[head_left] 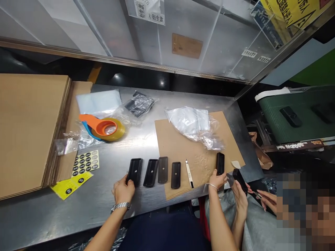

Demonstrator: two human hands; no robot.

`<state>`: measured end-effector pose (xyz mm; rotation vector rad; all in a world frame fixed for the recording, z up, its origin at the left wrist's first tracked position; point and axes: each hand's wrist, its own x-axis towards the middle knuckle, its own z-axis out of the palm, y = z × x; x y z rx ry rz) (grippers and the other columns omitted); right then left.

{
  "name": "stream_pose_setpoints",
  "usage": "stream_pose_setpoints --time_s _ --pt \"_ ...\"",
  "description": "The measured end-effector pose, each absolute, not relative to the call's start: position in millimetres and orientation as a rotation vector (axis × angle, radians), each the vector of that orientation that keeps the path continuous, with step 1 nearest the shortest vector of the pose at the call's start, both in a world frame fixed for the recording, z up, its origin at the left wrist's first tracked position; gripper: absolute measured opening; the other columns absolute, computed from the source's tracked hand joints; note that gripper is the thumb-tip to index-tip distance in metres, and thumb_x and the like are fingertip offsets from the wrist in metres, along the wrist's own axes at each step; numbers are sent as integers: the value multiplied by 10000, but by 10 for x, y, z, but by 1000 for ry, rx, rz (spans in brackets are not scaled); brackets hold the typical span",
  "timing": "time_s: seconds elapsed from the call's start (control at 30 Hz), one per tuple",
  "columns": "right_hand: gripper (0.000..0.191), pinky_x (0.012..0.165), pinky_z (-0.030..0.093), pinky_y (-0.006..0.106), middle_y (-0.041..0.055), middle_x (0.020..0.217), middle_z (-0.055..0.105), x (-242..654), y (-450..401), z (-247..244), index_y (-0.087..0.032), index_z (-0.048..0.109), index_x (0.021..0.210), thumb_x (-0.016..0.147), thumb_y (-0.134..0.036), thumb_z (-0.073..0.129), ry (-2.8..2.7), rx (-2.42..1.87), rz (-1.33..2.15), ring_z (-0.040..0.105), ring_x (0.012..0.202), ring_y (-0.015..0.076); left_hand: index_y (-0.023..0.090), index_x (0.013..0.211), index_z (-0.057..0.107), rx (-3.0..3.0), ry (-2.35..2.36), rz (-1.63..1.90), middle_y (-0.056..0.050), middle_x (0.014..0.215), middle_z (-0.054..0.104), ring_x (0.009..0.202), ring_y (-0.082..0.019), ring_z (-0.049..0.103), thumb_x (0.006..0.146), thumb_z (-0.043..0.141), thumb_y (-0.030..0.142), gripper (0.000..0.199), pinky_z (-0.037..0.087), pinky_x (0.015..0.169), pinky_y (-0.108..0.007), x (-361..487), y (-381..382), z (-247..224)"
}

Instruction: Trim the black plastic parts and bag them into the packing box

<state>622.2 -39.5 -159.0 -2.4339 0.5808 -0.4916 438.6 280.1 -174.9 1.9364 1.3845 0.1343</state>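
Observation:
My left hand (pixel 124 189), with a metal watch band at the wrist, grips the lower left edge of a black rectangular plastic shell (pixel 135 169) on the metal table. To its right lie a second black shell (pixel 150 173), a brownish shell (pixel 162 169) and another black shell (pixel 176 175), each with a small pale spot near its middle. White tweezers (pixel 189 173) lie beyond them. At the right, my right hand (pixel 217 180), wearing a thin white bracelet, is closed around the near end of a narrow black shell (pixel 220 163); its fingertips are partly hidden.
A co-worker's hand (pixel 240 197) holds a dark part beside my right arm. Cardboard sheets (pixel 28 132) are stacked at left. A tape dispenser (pixel 104 128), sticker sheets (pixel 86 163) and plastic bags (pixel 191 122) lie on the table (pixel 141 139). A green crate (pixel 300 115) stands right.

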Motion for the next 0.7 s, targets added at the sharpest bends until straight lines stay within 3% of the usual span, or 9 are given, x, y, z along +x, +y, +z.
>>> stream_pose_setpoints --time_s 0.1,0.17,0.23,0.33,0.4,0.5,0.7 --pt "588 831 361 455 246 1034 481 5955 -175 -1489 -6 435 1162 714 -377 516 405 -2413 -516 477 951 314 17 1237 398 1850 1421 236 -245 1212 417 1196 -383 277 732 422 243 554 184 968 -555 4439 2701 -1604" --pt "563 804 409 402 203 1037 491 5766 1 -1373 -44 438 1165 724 -382 534 247 -2384 -497 501 919 265 59 1251 389 1782 1311 278 -208 1269 382 1194 -325 320 756 413 270 538 252 978 -476 4513 2587 -1486" --pt "536 814 426 367 169 1050 497 5601 181 -1230 -82 452 1148 717 -378 568 100 -2347 -474 498 958 240 110 1210 450 1694 1135 262 -153 1210 483 1061 -248 485 776 410 304 477 391 893 -375 4619 2435 -1343" --pt "508 832 429 373 150 1041 500 5415 430 -995 -101 462 1122 701 -337 618 -158 -2266 -494 490 998 234 169 1181 499 1529 867 181 -96 1076 614 931 -200 576 779 460 386 459 465 780 -309 4803 2174 -1054" --pt "493 819 437 390 143 1026 499 5324 565 -842 -110 458 1121 701 -301 633 -344 -2207 -505 500 978 232 173 1236 443 1130 608 97 -126 1159 573 978 -221 557 776 505 379 508 458 778 -329 4908 2019 -820" --pt "486 790 454 404 132 1002 499 5226 705 -649 -126 448 1120 700 -275 642 -509 -2152 -494 505 954 233 164 1199 487 740 443 66 -128 1111 602 973 -225 557 774 542 347 466 436 796 -334 4997 1875 -488" --pt "499 727 467 400 127 947 511 5161 805 -429 -108 461 1077 665 -285 681 -616 -2120 -541 512 886 230 190 1124 542 445 370 35 -87 1085 619 997 -206 557 799 527 245 329 360 932 -359 4970 1870 -192"
